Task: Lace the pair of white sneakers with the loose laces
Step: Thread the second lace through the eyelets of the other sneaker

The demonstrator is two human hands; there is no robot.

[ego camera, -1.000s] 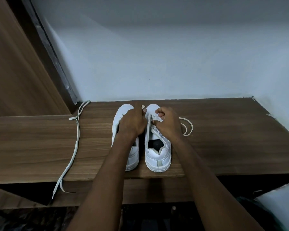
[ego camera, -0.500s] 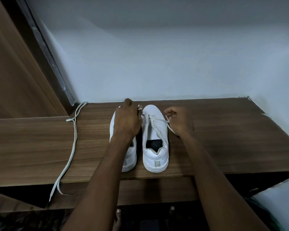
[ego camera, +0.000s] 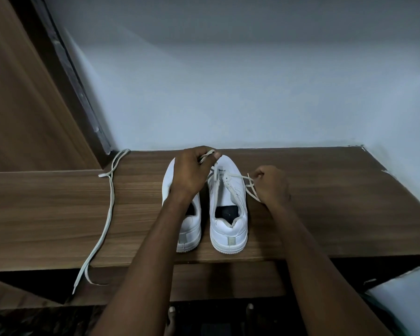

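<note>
The right-hand white leather low-top sneaker stands on the brown wood-grain shelf, just beside its mate, the left-hand white sneaker, the two nearly touching along their inner sides. Both point away from me, toes toward the pale wall, heels at the shelf's front edge, so each long axis runs straight out from my body.

The flat white lace I am working runs through the eyelets nearest the toe of the right-hand sneaker. My left hand, reaching over the left-hand sneaker, pinches one end up by the toe; my right hand is curled round the other end, drawn out to the right with the tail hanging below my fingers. My hands are well apart.

What worries me: if I pull harder on one side, the ends will come out uneven, and I may run short at the top eyelets. A sharp tug could also drag the shoe sideways or back off the front edge, since the heel sits right at it. The flat lace may twist in an eyelet if I let it roll.

The second flat white shoelace lies loose well to the left, trailing over the front edge, where it could slide off.
</note>
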